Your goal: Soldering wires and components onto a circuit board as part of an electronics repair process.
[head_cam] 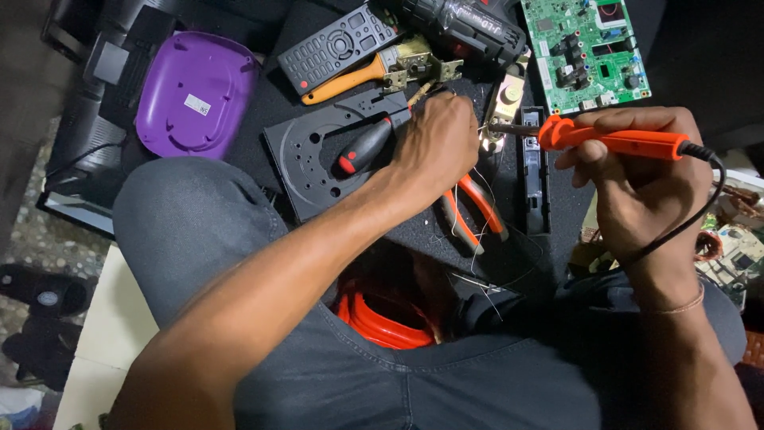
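Beside cramped pliers (475,209), right hand (637,187) grips soldering iron (613,140).

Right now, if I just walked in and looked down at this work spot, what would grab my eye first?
Probably the bright orange soldering iron in the right hand, its tip pointing left at the small part that the left hand pinches at the middle. Next, the purple plastic cover at the upper left and the green circuit board at the upper right stand out against the dark surface.

small white rectangular label (195,103) on purple oval cover (171,80), upper left
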